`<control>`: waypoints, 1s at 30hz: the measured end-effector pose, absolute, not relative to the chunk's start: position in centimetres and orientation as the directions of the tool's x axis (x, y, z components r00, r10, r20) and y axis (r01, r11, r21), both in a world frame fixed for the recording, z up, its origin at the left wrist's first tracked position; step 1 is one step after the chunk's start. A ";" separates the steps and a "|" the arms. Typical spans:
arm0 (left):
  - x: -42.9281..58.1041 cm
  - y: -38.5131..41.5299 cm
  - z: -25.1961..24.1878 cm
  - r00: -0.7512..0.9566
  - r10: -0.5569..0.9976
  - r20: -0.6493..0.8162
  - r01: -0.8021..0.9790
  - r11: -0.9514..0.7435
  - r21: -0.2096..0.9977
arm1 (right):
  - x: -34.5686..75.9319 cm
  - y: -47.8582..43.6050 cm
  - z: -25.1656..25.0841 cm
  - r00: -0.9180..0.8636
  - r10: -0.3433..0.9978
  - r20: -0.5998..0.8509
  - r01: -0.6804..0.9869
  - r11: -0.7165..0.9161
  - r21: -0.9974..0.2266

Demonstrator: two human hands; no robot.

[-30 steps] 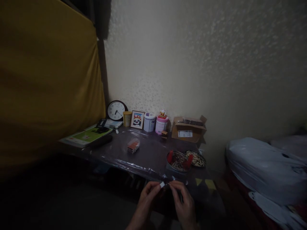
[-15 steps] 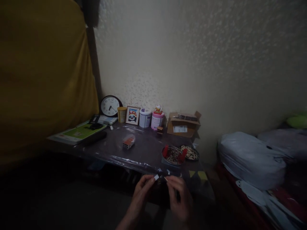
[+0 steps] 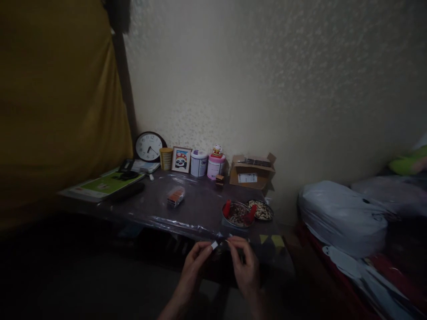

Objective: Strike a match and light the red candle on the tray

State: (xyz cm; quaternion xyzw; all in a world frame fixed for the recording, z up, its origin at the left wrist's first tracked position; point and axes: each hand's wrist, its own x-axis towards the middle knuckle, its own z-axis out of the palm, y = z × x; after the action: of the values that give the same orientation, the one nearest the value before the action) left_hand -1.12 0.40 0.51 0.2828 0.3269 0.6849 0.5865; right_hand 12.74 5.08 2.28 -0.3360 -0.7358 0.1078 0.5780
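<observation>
My left hand (image 3: pixel 196 261) is raised near the front edge of a dark table (image 3: pixel 200 209), fingers pinched on a small white box-like piece (image 3: pixel 214 245). Close beside it, my right hand (image 3: pixel 244 263) has its fingers pinched together at a thin light stick (image 3: pixel 229 240) whose tip reaches toward the white piece. Just beyond the hands, a round dish (image 3: pixel 237 214) with red handles holds many small sticks, and a second patterned dish (image 3: pixel 260 210) lies to its right. The room is dim, so fine detail between the fingers is lost.
At the back of the table by the wall stand a clock (image 3: pixel 149 146), a framed picture (image 3: pixel 181 159), two tins (image 3: pixel 199 163), and an opened cardboard box (image 3: pixel 251 170). A small orange packet (image 3: pixel 175 196) lies mid-table, green papers (image 3: pixel 100 186) at left. A bed with bundles (image 3: pixel 343 215) is at right.
The view has drifted right and down, so table objects sit further left in frame. Both hands stay pinched together at the table's front edge, shifted slightly left with the view.
</observation>
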 end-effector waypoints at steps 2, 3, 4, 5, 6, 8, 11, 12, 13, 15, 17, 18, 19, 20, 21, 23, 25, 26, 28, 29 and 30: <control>-1.1 0.4 0.5 -0.156 0.988 0.007 -0.611 -0.102 0.785 | 12.4 4.8 2.5 -0.149 0.568 0.810 0.380 0.789 -0.483; -1.1 0.4 0.5 -0.154 0.988 0.007 -0.609 -0.100 0.787 | 12.4 4.6 2.7 -0.162 0.547 0.821 0.392 0.799 -0.455; -1.1 0.3 0.6 -0.153 0.988 0.008 -0.611 -0.101 0.785 | 12.4 4.5 2.9 -0.166 0.531 0.831 0.404 0.805 -0.434; -1.1 0.3 0.6 -0.147 0.989 0.008 -0.615 -0.097 0.782 | 12.5 4.4 3.1 -0.160 0.517 0.841 0.413 0.809 -0.418; -1.0 0.3 0.6 -0.141 0.990 0.003 -0.622 -0.091 0.777 | 12.6 4.3 3.3 -0.145 0.501 0.853 0.413 0.814 -0.408; -1.0 0.2 0.7 -0.131 0.991 -0.010 -0.633 -0.076 0.771 | 12.9 4.1 3.3 -0.146 0.459 0.877 0.394 0.840 -0.374; -1.0 0.3 0.7 -0.149 0.989 -0.018 -0.624 -0.079 0.777 | 13.0 4.6 2.5 -0.279 0.430 0.858 0.395 0.866 -0.306; -1.0 0.3 0.6 -0.160 0.987 -0.016 -0.621 -0.088 0.779 | 13.1 5.0 2.1 -0.297 0.459 0.838 0.422 0.850 -0.316; -1.1 0.4 0.6 -0.165 0.986 -0.015 -0.617 -0.091 0.782 | 13.1 5.5 1.8 -0.279 0.501 0.819 0.452 0.821 -0.349; -1.2 0.5 0.5 -0.164 0.986 -0.019 -0.614 -0.087 0.785 | 13.4 6.6 1.4 -0.155 0.594 0.789 0.479 0.744 -0.466; -1.2 0.5 0.5 -0.158 0.987 -0.028 -0.613 -0.076 0.787 | 13.7 7.3 1.4 -0.030 0.658 0.752 0.449 0.681 -0.578; -1.2 0.5 0.6 -0.160 0.987 -0.036 -0.613 -0.070 0.787 | 13.9 7.5 1.5 0.012 0.680 0.733 0.421 0.661 -0.621; -1.2 0.5 0.6 -0.164 0.985 -0.046 -0.616 -0.066 0.785 | 14.0 7.5 1.6 0.036 0.702 0.711 0.390 0.645 -0.657; -1.1 0.4 0.7 -0.168 0.984 -0.059 -0.620 -0.059 0.782 | 14.0 7.4 1.8 0.051 0.723 0.689 0.359 0.631 -0.688; -1.1 0.4 0.8 -0.170 0.983 -0.069 -0.623 -0.053 0.780 | 13.9 7.1 1.9 0.056 0.738 0.672 0.330 0.622 -0.710; -1.0 0.3 0.9 -0.164 0.984 -0.072 -0.629 -0.048 0.776 | 13.5 6.5 2.0 0.048 0.746 0.664 0.295 0.625 -0.723; -1.0 0.2 1.0 -0.156 0.986 -0.059 -0.633 -0.053 0.773 | 13.0 5.8 2.1 0.013 0.724 0.690 0.287 0.658 -0.696; -1.0 0.2 1.0 -0.152 0.987 -0.055 -0.632 -0.054 0.773 | 12.7 5.6 2.1 -0.014 0.704 0.710 0.287 0.683 -0.672; -0.9 0.2 1.1 -0.154 0.987 -0.052 -0.628 -0.057 0.776 | 12.3 5.2 2.1 -0.077 0.660 0.748 0.291 0.732 -0.616; -0.9 0.2 1.2 -0.156 0.986 -0.050 -0.623 -0.059 0.780 | 12.2 5.1 2.1 -0.107 0.633 0.767 0.299 0.756 -0.582; -0.9 0.2 1.2 -0.160 0.986 -0.045 -0.618 -0.065 0.783 | 12.1 4.9 2.2 -0.136 0.606 0.784 0.314 0.777 -0.546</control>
State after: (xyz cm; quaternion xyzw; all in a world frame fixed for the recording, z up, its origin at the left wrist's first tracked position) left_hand -0.93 0.20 1.16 0.2667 0.3446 0.6791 0.5906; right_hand 12.11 4.94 2.22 -0.3097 -0.7431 0.1257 0.5798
